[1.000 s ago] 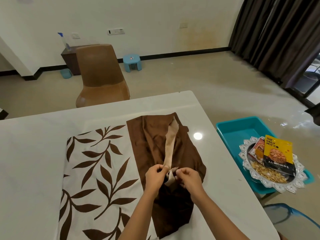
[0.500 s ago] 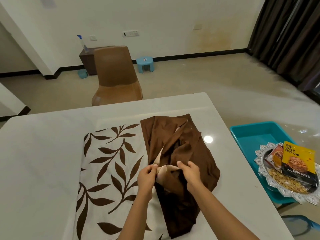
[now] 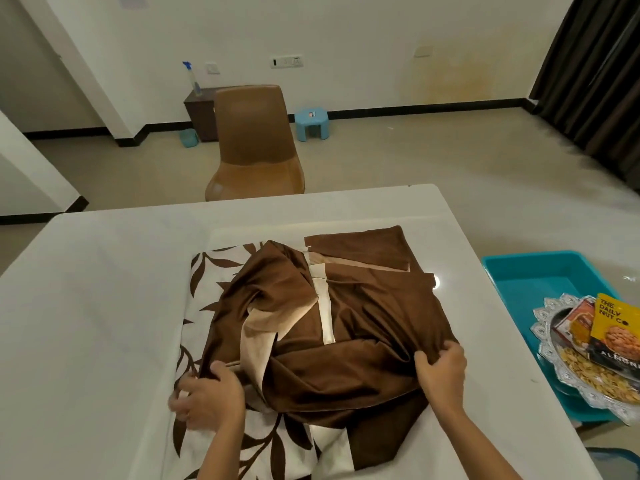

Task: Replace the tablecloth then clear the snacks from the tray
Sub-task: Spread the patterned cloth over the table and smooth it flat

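A brown and beige tablecloth (image 3: 367, 317) lies partly unfolded on the white table (image 3: 86, 306), over a white cloth with a brown leaf print (image 3: 204, 292). My left hand (image 3: 207, 396) grips the brown cloth's left edge. My right hand (image 3: 441, 370) pinches its right edge, so the two hands are spread wide apart. To the right, a silver tray (image 3: 547, 344) holds a yellow almonds packet (image 3: 614, 334), another snack packet (image 3: 571, 320) and loose snacks (image 3: 581, 375).
The silver tray rests on a teal bin (image 3: 530, 275) beside the table's right edge. A brown chair (image 3: 254, 143) stands at the far side. A blue stool (image 3: 311, 124), a dark cabinet (image 3: 199, 112) with a spray bottle (image 3: 192, 77), and dark curtains (image 3: 595, 74) lie beyond.
My hands have moved apart from the middle, pulling the bunched brown cloth open sideways. It now spreads wider over the leaf-print cloth.
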